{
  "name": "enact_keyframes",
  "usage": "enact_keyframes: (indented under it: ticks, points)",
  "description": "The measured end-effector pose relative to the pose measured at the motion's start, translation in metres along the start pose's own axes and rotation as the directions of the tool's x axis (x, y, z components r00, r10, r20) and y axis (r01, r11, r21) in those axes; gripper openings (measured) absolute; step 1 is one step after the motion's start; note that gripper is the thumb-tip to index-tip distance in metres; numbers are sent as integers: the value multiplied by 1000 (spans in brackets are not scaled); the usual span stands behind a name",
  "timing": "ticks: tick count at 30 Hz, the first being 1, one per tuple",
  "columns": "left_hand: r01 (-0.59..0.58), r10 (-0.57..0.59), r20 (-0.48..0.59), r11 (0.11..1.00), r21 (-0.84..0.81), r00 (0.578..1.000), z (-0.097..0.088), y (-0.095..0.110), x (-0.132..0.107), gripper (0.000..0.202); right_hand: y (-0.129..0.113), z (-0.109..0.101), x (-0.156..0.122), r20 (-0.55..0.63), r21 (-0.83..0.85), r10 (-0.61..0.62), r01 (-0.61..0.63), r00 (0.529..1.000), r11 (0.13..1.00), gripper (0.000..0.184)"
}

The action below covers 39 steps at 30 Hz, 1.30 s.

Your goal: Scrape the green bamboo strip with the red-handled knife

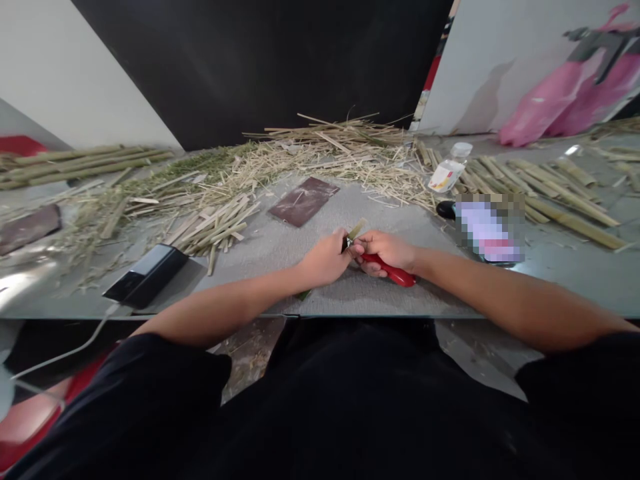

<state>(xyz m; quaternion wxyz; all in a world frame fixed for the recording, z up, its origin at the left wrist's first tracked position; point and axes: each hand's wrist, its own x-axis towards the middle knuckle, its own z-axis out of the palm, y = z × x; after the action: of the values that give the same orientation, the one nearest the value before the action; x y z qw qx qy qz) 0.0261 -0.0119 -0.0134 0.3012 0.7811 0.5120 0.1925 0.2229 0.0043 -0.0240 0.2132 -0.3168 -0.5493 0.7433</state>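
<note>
My two hands meet just above the grey tabletop [350, 293], near its front edge. In my right hand [383, 250] is a red-handled cutting tool [401, 275], its handle pointing toward the lower right; the fingers hide most of its head. My left hand [325, 260] is closed at the tool's head, pinching a short greenish plant strip [357, 229], probably split bamboo, that sticks up between the hands. The fingertips of both hands almost touch. Beyond them lies a brown sheet [305, 200] with pale dust, resembling sandpaper.
Shavings and thin strips [320, 157] heap along the back. Cut strips [220, 227] lie left, beside a black device [147, 275] with a white cable. To the right are a phone [487, 230], a small bottle [450, 170], split stalks [565, 200] and pink spray bottles [545, 100].
</note>
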Motion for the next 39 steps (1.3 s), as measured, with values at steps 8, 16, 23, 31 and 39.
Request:
enact_keyframes:
  ticks: [8,16,23,31,39]
  points:
    - [34,-35,-35,999,-26,999,2,-2,5,26,12,17,6,-251,-68,-135,122,958,990,24]
    - [154,-91,140,820,-552,986,6,-7,11,19,11,2,11,-415,-71,-254,247,873,966,39]
    - [163,20,219,604,-780,975,0,-5,10,21,2,-14,2,-152,-144,-189,168,970,975,36]
    - [209,20,277,605,-768,961,-4,1,4,33,1,-12,-1,37,-235,-119,124,992,964,40]
    - [188,14,298,748,-636,954,2,-2,2,24,-3,-9,-6,34,-154,-7,12,999,988,33]
